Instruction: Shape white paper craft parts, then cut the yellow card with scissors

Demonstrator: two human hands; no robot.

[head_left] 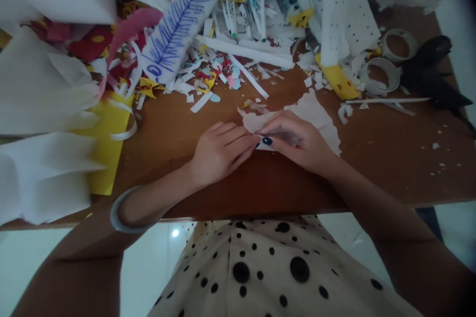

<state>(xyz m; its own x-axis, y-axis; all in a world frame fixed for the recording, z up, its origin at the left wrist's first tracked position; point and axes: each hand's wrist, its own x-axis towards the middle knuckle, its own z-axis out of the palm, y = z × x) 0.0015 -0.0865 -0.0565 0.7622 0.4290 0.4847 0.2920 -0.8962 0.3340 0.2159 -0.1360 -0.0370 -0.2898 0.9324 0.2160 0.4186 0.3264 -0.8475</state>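
A ragged white paper sheet (316, 114) lies flat on the brown wooden table (174, 129) just ahead of me. My left hand (219, 151) and my right hand (293, 141) meet at its near left edge, fingertips pinching the paper between them. My right hand rests partly on top of the sheet and hides its near part. A bangle (121, 210) circles my left wrist.
Paper scraps and rolled white tubes (241, 52) pile up at the back. A blue-drawn paper feather (182, 22) and a yellow sheet (106, 133) lie left, beside large white cut paper (40, 99). Tape rolls (383, 74) and a black object (427, 69) sit right.
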